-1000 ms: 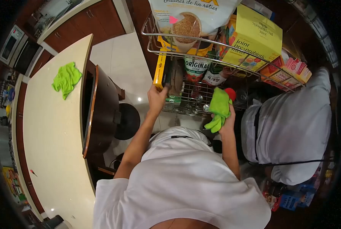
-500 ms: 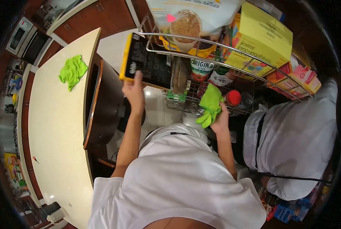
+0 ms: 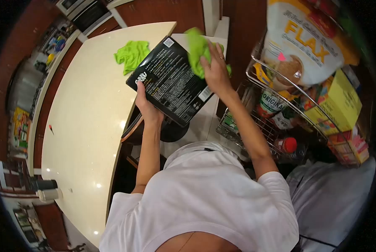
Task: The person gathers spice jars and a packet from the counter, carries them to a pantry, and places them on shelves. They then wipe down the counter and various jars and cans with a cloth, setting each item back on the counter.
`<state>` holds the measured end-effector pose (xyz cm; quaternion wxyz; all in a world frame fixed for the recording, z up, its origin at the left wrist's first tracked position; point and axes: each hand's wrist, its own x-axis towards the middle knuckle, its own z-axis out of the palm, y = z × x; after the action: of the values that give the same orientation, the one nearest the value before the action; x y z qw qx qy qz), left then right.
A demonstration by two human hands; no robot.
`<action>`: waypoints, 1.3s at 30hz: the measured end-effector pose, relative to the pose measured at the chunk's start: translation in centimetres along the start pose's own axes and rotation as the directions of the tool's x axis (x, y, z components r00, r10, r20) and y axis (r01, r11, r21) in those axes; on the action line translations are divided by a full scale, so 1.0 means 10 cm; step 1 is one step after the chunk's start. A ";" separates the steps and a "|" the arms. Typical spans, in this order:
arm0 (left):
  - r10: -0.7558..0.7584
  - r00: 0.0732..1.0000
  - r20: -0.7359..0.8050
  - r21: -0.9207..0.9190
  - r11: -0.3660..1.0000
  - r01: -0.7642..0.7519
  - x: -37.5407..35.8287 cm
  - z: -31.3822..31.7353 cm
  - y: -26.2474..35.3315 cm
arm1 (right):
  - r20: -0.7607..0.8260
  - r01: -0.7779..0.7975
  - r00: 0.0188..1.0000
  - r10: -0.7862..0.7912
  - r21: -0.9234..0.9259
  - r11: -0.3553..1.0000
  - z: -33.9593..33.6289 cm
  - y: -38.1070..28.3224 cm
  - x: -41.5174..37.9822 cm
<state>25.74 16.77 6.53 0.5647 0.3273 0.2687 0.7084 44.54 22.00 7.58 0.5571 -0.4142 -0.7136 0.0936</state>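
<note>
A flat black box (image 3: 171,80) with small white print faces up in front of me, tilted. My left hand (image 3: 148,105) grips its lower left edge, thumb on top. My right hand (image 3: 216,71) holds a green cloth (image 3: 196,50) at the box's upper right edge; the cloth is slightly blurred. A second green cloth (image 3: 132,55) lies crumpled on the pale countertop (image 3: 78,105), just beyond the box's left corner.
At the right, a wire rack (image 3: 280,82) holds a flax bag (image 3: 305,42), a yellow box (image 3: 339,103) and a red-lidded jar (image 3: 288,145). Grey fabric (image 3: 331,197) lies below it. Dark and light containers (image 3: 49,194) stand on the counter's near left.
The black box has moved up and left, away from the rack, and now shows its printed face. My right hand has brought its cloth from the rack up to the box. The view has turned left.
</note>
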 end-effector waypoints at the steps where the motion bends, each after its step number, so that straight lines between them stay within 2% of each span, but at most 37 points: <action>1: -0.022 1.000 0.011 -0.034 0.999 0.023 0.01 -0.04 0.05 | -0.086 -0.152 0.983 0.160 0.094 0.984 0.13 0.00 0.01; 2: -0.006 1.000 0.007 -0.031 0.999 0.006 0.06 -0.06 0.08 | -0.072 0.144 0.988 -0.139 0.077 0.987 0.22 -0.16 0.00; 3: -0.003 0.999 -0.037 -0.007 1.000 0.002 0.09 -0.10 0.10 | -0.021 0.364 0.925 -0.378 -0.232 0.902 0.32 -0.35 -0.04; 4: -0.003 0.997 -0.080 0.017 1.000 0.004 0.11 -0.13 0.12 | 0.039 0.397 0.917 -0.397 -0.201 0.896 0.38 -0.65 -0.16; 5: 0.001 0.996 -0.084 0.023 1.000 0.001 0.10 -0.14 0.13 | 0.176 0.461 0.882 -0.437 -0.132 0.878 0.51 -0.81 -0.28; 7: 0.128 0.976 -0.174 -0.065 0.988 -0.141 0.08 -0.14 0.14 | 0.162 0.502 0.845 -0.509 0.085 0.861 0.73 -0.83 -0.26; 9: 0.073 0.985 -0.158 -0.010 0.997 -0.076 0.06 -0.16 0.25 | 0.162 0.344 0.919 -0.360 0.115 0.932 0.68 -0.68 0.03; 10: 0.073 0.987 -0.142 -0.010 0.997 -0.075 0.06 -0.27 0.24 | 0.199 0.332 0.921 -0.335 0.051 0.942 0.52 -0.67 0.23; 11: 0.086 0.993 -0.084 -0.009 0.996 -0.087 0.04 -0.33 0.25 | 0.101 0.214 0.965 -0.242 0.228 0.950 0.51 -0.56 0.44; 12: 0.134 0.984 -0.121 0.096 0.988 -0.123 0.00 -0.30 0.27 | 0.083 -0.028 0.997 -0.008 0.428 0.903 0.52 -0.44 0.61; 13: 0.186 0.971 -0.151 0.200 0.968 -0.154 -0.04 -0.25 0.28 | 0.113 -0.246 0.968 0.223 0.604 0.758 0.53 -0.39 0.72; 15: 0.364 0.920 -0.147 0.405 0.870 -0.280 -0.02 -0.32 0.20 | -0.051 0.009 0.999 0.009 0.339 0.941 0.47 -0.75 0.65; 16: 0.375 0.904 -0.207 0.287 0.906 -0.310 -0.02 -0.29 0.20 | -0.139 0.228 0.968 -0.211 0.118 0.967 0.50 -0.82 0.62; 17: 0.393 0.883 -0.258 0.296 0.902 -0.315 0.01 -0.32 0.22 | -0.177 0.387 0.909 -0.377 0.026 0.922 0.48 -0.92 0.59; 19: 0.389 0.897 -0.211 0.242 0.909 -0.338 -0.05 -0.26 0.34 | -0.164 0.500 0.849 -0.502 -0.051 0.864 0.39 -1.11 0.54; 20: 0.390 0.896 -0.210 0.260 0.906 -0.333 -0.05 -0.31 0.37 | -0.163 0.494 0.853 -0.496 -0.055 0.868 0.36 -1.07 0.54; 21: 0.386 0.898 -0.211 0.259 0.908 -0.329 -0.05 -0.34 0.39 | -0.144 0.450 0.888 -0.436 0.086 0.889 0.30 -0.98 0.59; 22: 0.438 0.888 -0.143 0.348 0.862 -0.369 -0.06 -0.38 0.40 | -0.112 0.393 0.919 -0.377 0.226 0.892 0.24 -0.86 0.66; 23: 0.482 0.873 -0.072 0.431 0.805 -0.408 -0.08 -0.42 0.42 | -0.048 0.017 0.999 0.010 0.532 0.847 0.15 -0.70 0.78; 24: 0.478 0.877 -0.044 0.454 0.792 -0.409 -0.11 -0.46 0.42 | 0.132 -0.330 0.926 0.355 0.740 0.587 0.03 -0.55 0.89; 26: 0.501 0.862 -0.078 0.486 0.774 -0.406 -0.16 -0.40 0.47 | 0.186 -0.260 0.802 0.568 0.964 0.051 -0.14 -0.47 0.92; 27: 0.525 0.845 -0.103 0.518 0.754 -0.405 -0.15 -0.32 0.50 | 0.103 -0.193 0.782 0.615 0.978 0.083 -0.24 -0.51 0.91; 29: 0.532 0.845 -0.058 0.539 0.729 -0.422 -0.15 -0.16 0.52 | 0.129 -0.123 0.916 0.379 0.992 -0.040 -0.41 -0.88 0.77; 31: 0.523 0.852 -0.016 0.578 0.701 -0.419 -0.17 -0.12 0.50 | 0.085 -0.174 0.963 0.255 0.920 0.350 -0.21 -1.27 0.53; 32: 0.547 0.833 0.083 0.643 0.609 -0.464 -0.14 -0.12 0.48 | -0.025 0.005 0.999 0.020 0.745 0.667 0.02 -1.38 0.36; 33: 0.557 0.809 0.188 0.694 0.508 -0.510 -0.12 -0.12 0.47 | -0.048 0.231 0.971 -0.236 0.467 0.854 0.24 -1.41 0.23; 34: 0.658 0.732 0.175 0.535 0.561 -0.632 -0.07 -0.30 0.32 | 0.017 0.436 0.892 -0.452 0.237 0.868 0.35 -1.41 0.22; 35: 0.648 0.739 0.186 0.533 0.565 -0.630 -0.08 -0.29 0.35 | 0.137 0.622 0.774 -0.618 0.009 0.783 0.42 -1.38 0.21; 36: 0.577 0.788 0.213 0.651 0.518 -0.555 -0.11 -0.27 0.40 | 0.134 0.612 0.784 -0.606 0.000 0.791 0.48 -1.22 0.20; 37: 0.507 0.832 0.224 0.755 0.450 -0.478 -0.15 -0.24 0.45 | -0.035 0.535 0.845 -0.534 0.016 0.845 0.56 -0.99 0.22; 38: 0.391 0.919 0.054 0.755 0.587 -0.294 -0.21 -0.19 0.48 | -0.199 0.462 0.873 -0.445 0.047 0.886 0.58 -0.80 0.30; 39: 0.423 0.905 0.043 0.605 0.710 -0.361 -0.25 -0.08 0.51 | -0.193 0.218 0.962 -0.194 0.114 0.969 0.44 -0.63 0.38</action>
<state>22.27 13.22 9.45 0.2543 0.5027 0.4304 0.7053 37.46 22.04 12.43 0.6528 -0.3059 -0.6916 0.0447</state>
